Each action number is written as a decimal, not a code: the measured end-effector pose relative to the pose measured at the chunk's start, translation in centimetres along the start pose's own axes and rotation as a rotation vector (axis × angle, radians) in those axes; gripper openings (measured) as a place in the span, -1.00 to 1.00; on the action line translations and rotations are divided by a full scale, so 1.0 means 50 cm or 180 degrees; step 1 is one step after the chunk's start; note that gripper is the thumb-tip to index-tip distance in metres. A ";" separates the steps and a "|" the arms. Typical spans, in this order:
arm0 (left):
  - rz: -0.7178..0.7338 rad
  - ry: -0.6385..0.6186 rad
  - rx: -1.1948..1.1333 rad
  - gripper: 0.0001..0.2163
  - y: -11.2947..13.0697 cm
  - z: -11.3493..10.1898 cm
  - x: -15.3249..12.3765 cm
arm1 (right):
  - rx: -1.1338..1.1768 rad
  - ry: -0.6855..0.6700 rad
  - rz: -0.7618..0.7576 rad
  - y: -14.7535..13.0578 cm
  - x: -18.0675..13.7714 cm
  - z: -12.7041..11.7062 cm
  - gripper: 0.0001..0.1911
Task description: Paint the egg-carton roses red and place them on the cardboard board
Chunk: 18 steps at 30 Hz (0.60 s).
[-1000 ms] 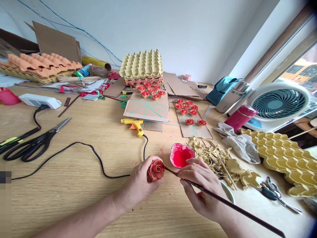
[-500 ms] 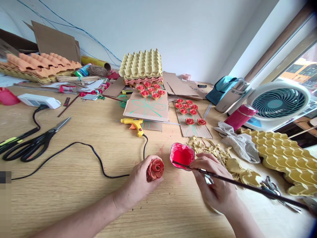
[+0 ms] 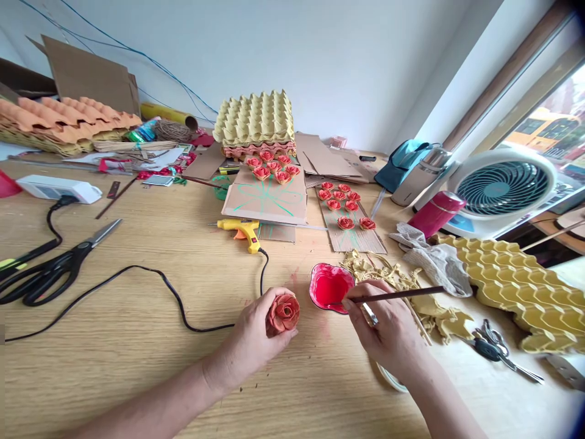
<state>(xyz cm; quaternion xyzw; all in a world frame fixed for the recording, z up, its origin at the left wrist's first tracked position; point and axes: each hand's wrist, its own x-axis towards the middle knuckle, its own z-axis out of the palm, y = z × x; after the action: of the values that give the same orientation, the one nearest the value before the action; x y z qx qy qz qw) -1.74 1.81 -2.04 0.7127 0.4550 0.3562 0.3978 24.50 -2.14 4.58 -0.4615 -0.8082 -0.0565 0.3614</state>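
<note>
A red rose (image 3: 284,313), seemingly shaped from egg-carton pulp, is held in my left hand (image 3: 260,329) with its opening facing up toward me. In my right hand (image 3: 384,323) is a thin dark paintbrush (image 3: 402,294), pinched near its lower end. The brush tip dips into a small scalloped bowl (image 3: 313,292) of red paint (image 3: 329,288). Part of the bowl's right rim is hidden by my fingers. Under my right wrist shows the edge of a pale round object (image 3: 392,379), mostly covered.
A yellow glue gun (image 3: 244,231) with a black cord lies ahead. Finished-looking red roses (image 3: 339,204) sit on cardboard. Black scissors (image 3: 68,262) lie left. Carton scraps (image 3: 445,320), keys (image 3: 491,347), a yellow egg tray (image 3: 512,286) and a fan (image 3: 503,189) stand right.
The paintbrush has swung from slanting down to the right to nearly level, its handle end now raised. The rose stays in my left hand. The whole view has shifted slightly.
</note>
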 end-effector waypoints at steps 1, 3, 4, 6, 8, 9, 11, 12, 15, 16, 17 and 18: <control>-0.0005 0.0000 0.0001 -0.60 0.000 0.000 0.000 | 0.0015 0.0014 0.0018 0.000 0.000 0.000 -0.84; -0.0018 -0.0008 0.0008 -0.59 0.002 0.000 -0.001 | 0.0048 0.0049 0.0075 0.001 -0.001 -0.001 -0.83; -0.0017 -0.0013 0.0011 -0.59 0.003 -0.001 -0.001 | 0.0064 0.0096 0.0117 0.000 -0.002 -0.002 -0.82; 0.0005 -0.0039 0.0004 -0.60 0.008 -0.002 0.000 | 0.0156 0.0250 0.0245 -0.003 -0.004 -0.004 -0.80; 0.0042 -0.0099 -0.0040 -0.61 0.012 -0.004 0.001 | 0.0392 0.0446 0.0408 -0.010 -0.008 -0.004 -0.82; 0.0056 -0.0147 -0.0074 -0.62 0.013 -0.004 0.001 | 0.0559 0.0533 0.0488 -0.015 -0.011 -0.002 -0.84; 0.0068 -0.0249 -0.0149 -0.65 0.014 -0.004 0.001 | 0.0906 0.0634 0.0610 -0.026 -0.016 0.004 -0.85; 0.0063 -0.0288 -0.0186 -0.66 0.014 -0.004 0.001 | 0.1061 0.0656 0.0653 -0.031 -0.018 0.010 -0.86; -0.0001 -0.0380 -0.0320 -0.67 0.014 -0.001 -0.002 | 0.1357 0.0655 0.0741 -0.043 -0.025 0.027 -0.87; -0.0031 -0.0428 -0.0383 -0.66 0.014 0.000 -0.003 | 0.1394 0.0652 0.0746 -0.045 -0.027 0.032 -0.87; -0.0059 -0.0483 -0.0449 -0.65 0.014 0.001 -0.003 | 0.1408 0.0643 0.0742 -0.045 -0.028 0.036 -0.88; -0.0078 -0.0544 -0.0511 -0.64 0.014 0.001 -0.004 | 0.1401 0.0632 0.0724 -0.045 -0.029 0.039 -0.88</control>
<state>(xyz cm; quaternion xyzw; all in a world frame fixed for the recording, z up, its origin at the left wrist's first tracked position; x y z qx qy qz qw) -1.50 1.42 -1.49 0.7006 0.3981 0.3246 0.4953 22.12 -3.62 2.77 -0.4519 -0.7046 0.1166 0.5346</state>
